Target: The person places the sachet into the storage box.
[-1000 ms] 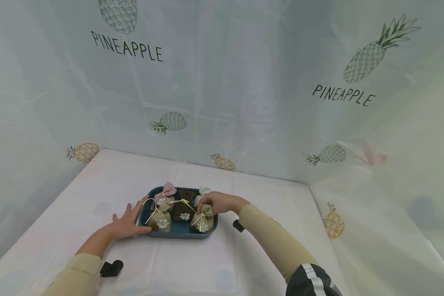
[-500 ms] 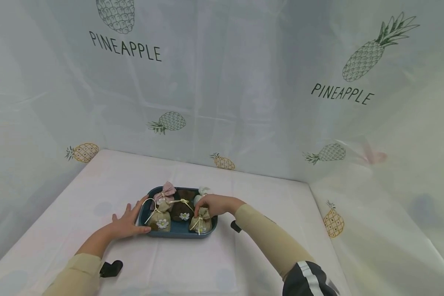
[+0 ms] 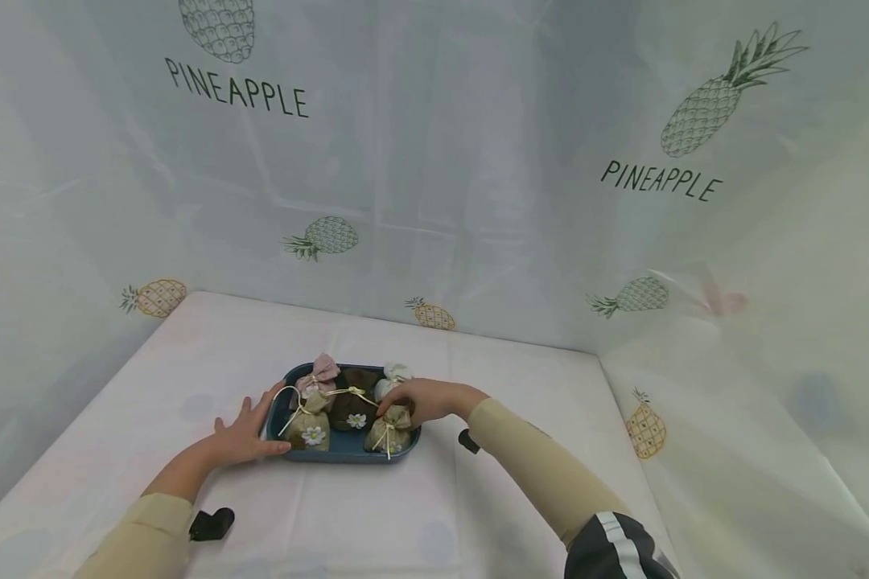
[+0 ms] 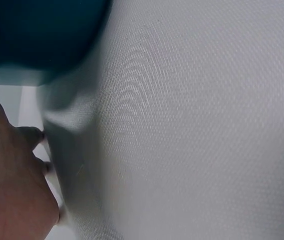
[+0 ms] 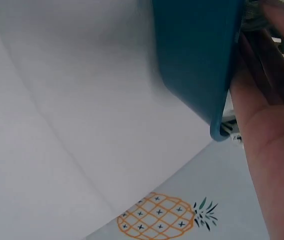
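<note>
A dark blue tray (image 3: 343, 457) holds several small drawstring pouches. In its right front corner sits a beige pouch (image 3: 387, 438), and my right hand (image 3: 430, 400) pinches the gathered neck of this pouch from above. The white pouch (image 3: 397, 372) behind it is partly covered by that hand. A brown pouch (image 3: 345, 406) with a flower stands in the middle; a pink pouch (image 3: 324, 370) and another beige pouch (image 3: 306, 426) fill the left end. My left hand (image 3: 235, 441) is spread against the tray's left side, its thumb at the front corner.
The tray stands on a white tablecloth (image 3: 362, 523). Behind and to the sides hangs a pale curtain (image 3: 492, 201) printed with pineapples. Black pieces (image 3: 212, 524) stick out by the wrists. In the right wrist view, the tray wall (image 5: 197, 55) rises beside the forearm.
The beige pouch at the right has tipped lower, its flower turning down toward the tray floor, with my right fingers staying at its neck. My left hand keeps its place; the view shifts slightly.
</note>
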Tool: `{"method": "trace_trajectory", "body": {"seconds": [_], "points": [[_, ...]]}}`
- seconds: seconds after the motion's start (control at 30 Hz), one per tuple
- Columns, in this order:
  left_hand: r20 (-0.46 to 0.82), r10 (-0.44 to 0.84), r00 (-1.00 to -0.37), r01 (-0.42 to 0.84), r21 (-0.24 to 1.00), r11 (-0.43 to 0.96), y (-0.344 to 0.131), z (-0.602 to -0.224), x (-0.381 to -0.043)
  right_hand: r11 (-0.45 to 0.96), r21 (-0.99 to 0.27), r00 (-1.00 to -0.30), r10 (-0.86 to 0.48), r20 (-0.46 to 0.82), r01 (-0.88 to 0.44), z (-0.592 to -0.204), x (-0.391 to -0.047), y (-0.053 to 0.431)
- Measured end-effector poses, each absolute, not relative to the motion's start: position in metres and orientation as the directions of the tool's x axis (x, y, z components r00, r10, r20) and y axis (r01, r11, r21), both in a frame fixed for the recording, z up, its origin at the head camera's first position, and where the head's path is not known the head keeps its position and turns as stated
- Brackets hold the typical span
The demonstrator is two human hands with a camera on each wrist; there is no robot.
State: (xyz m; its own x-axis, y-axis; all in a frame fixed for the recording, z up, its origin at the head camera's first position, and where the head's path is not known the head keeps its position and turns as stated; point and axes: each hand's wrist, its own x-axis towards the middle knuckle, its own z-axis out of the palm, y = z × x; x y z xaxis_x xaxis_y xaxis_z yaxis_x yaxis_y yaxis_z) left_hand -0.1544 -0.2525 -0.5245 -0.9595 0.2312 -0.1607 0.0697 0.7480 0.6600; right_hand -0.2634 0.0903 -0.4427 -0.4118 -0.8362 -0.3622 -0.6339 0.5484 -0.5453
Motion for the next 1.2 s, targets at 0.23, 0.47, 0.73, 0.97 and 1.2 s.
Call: {"method": "trace_trajectory", "body": {"seconds": [0.23, 0.47, 0.73, 0.97, 1.2], "points": [[-0.167, 0.235, -0.958, 0.066, 0.669, 0.740, -0.256, -0.526, -0.156, 0.532, -0.659, -0.462, -0.834, -0.301, -0.532, -0.434, -0.257, 0.110], [-0.171, 0.239, -0.956, 0.069, 0.658, 0.749, -0.262, -0.525, -0.156, 0.503, -0.736, -0.547, -0.809, -0.216, -0.453, -0.432, -0.243, 0.133], [-0.166, 0.256, -0.952, 0.089, 0.650, 0.755, -0.268, -0.524, -0.157, 0.535, -0.718, -0.626, -0.759, -0.177, -0.446, -0.435, -0.233, 0.159], [-0.122, 0.251, -0.960, 0.113, 0.653, 0.749, -0.272, -0.525, -0.156, 0.544, -0.724, -0.679, -0.720, -0.144, -0.424, -0.439, -0.222, 0.170], [0.052, 0.189, -0.981, 0.176, 0.654, 0.735, -0.274, -0.532, -0.152, 0.558, -0.727, -0.753, -0.652, -0.086, -0.400, -0.458, -0.207, 0.174]]}}
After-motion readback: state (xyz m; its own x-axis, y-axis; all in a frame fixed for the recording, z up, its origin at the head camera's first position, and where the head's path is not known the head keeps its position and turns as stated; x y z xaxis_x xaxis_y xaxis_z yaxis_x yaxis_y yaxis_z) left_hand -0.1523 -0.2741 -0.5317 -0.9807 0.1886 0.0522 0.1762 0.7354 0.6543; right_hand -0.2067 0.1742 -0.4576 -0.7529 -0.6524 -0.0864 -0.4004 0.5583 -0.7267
